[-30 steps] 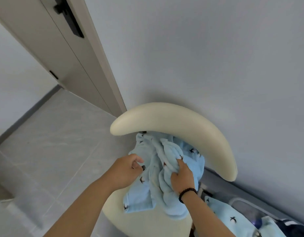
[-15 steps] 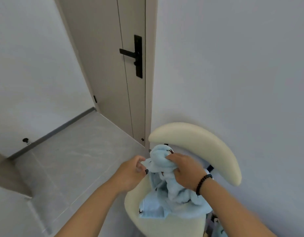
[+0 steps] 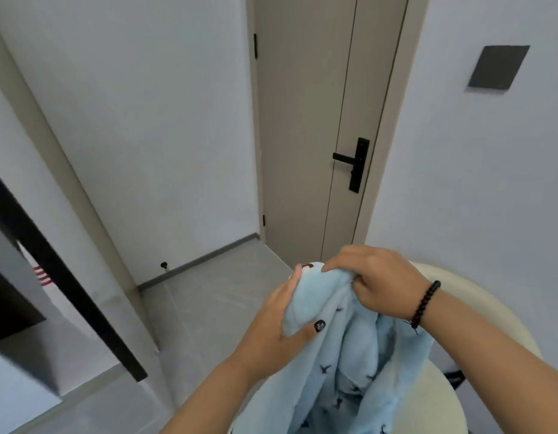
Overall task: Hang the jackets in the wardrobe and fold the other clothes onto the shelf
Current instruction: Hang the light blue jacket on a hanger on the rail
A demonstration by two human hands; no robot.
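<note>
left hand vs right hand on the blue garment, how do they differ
The left hand grips the light blue garment from the side, thumb with a dark painted nail pressed across the fabric; the right hand grips it from above, fingers curled over. Only the right wrist wears a black bead bracelet. Both hold the garment's top.

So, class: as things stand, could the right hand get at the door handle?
Probably not straight away. The right hand grips the blue garment together with the left hand, so it is busy. The door handle itself has nothing in front of it, but looks farther off than the hands.
</note>
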